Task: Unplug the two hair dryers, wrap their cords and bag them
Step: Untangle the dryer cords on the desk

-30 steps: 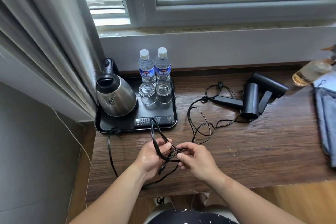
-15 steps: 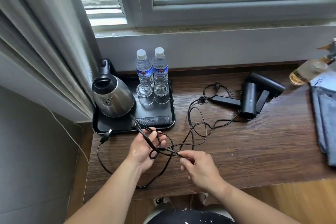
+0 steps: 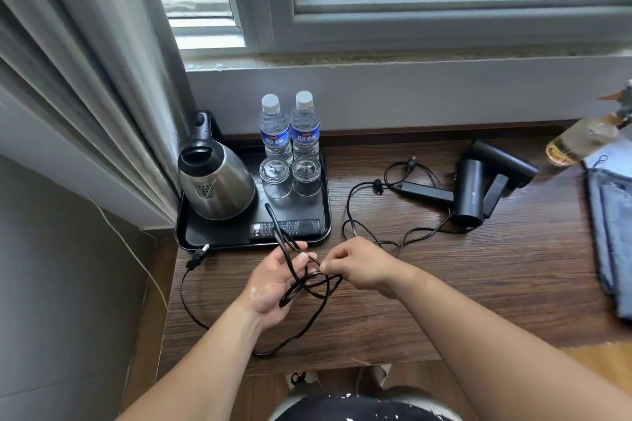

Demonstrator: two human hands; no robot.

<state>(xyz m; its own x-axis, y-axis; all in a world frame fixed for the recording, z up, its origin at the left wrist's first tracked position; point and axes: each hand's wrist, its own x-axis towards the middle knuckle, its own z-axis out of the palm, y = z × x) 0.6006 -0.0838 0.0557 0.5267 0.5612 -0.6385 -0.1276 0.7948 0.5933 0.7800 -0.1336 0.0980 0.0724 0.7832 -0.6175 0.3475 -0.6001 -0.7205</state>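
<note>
Left hand [image 3: 273,284], turned palm up over the front of the worktop [image 3: 461,284], is shown grasping several loops of black cord [image 3: 275,225], with one loop raised above the fingers toward the black tray [image 3: 191,239]. The same cord is pinched between the thumb and fingertips of the right hand [image 3: 362,267], which is held just beside the left fingertips. From the hands the cord is trailed in loose curls across the worktop to the two black hair dryers [image 3: 470,191], laid touching each other at the rear right, and a plug [image 3: 202,249] is seen lying at the tray's front left corner.
</note>
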